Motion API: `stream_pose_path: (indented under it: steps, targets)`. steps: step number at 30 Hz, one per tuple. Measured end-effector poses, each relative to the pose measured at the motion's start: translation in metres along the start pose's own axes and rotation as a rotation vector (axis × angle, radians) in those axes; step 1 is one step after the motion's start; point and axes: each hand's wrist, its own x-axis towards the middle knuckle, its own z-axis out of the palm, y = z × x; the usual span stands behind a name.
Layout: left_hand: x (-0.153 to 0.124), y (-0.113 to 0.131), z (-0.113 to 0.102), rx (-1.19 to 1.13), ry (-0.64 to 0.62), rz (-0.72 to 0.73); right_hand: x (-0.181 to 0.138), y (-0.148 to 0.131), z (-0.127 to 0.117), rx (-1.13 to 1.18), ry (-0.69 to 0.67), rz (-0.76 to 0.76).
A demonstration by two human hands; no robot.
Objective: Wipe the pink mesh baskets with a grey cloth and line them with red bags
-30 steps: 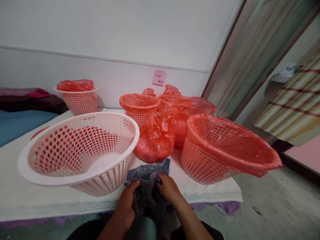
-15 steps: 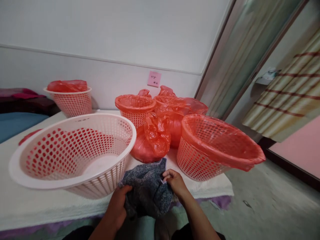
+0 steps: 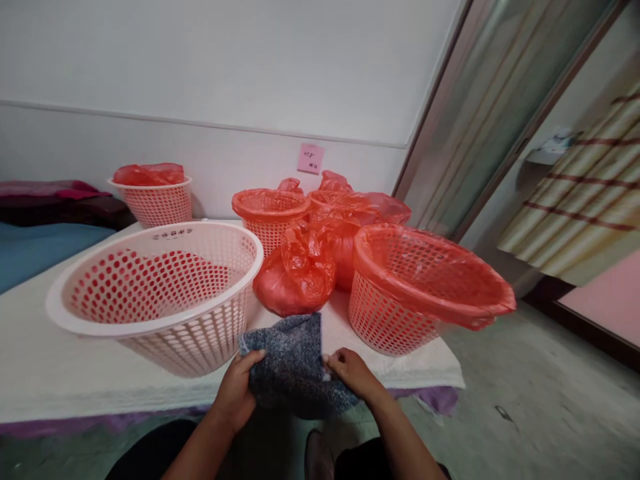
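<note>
A speckled blue-grey knitted cloth (image 3: 295, 363) is stretched between my two hands at the near edge of the table. My left hand (image 3: 239, 387) grips its left side, thumb on top and fingers hidden beneath. At the cloth's right edge, my right hand (image 3: 353, 372) pinches the fabric beside a small pale spot, perhaps a tag or loose thread. Just beyond the cloth sits a knotted red plastic bag (image 3: 295, 280) with something inside. To the left stands a large pale pink basket (image 3: 200, 337); to the right, a basket lined with a red bag (image 3: 390, 317).
Further back are another red-lined basket (image 3: 273, 217) and a small basket (image 3: 163, 202) topped with red plastic. Dark and blue fabrics (image 3: 45, 243) lie at the far left. A pink note (image 3: 311, 159) is stuck on the wall. The white-covered table (image 3: 125, 387) ends near my knees.
The cloth has been pulled from a crumpled bunch into a flatter, squarer shape between my hands. My view has shifted slightly; both hands keep hold of it.
</note>
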Motion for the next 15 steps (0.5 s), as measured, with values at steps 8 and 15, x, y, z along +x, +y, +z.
stream_pose_path:
  steps: [8,15]
  targets:
    - [-0.002,-0.001,0.001,-0.02,-0.068,-0.041,0.001,-0.008,0.029,-0.267,-0.04,-0.006]
    - [-0.003,-0.003,0.001,-0.019,-0.132,-0.062,-0.009,-0.02,0.042,-0.516,0.055,-0.038]
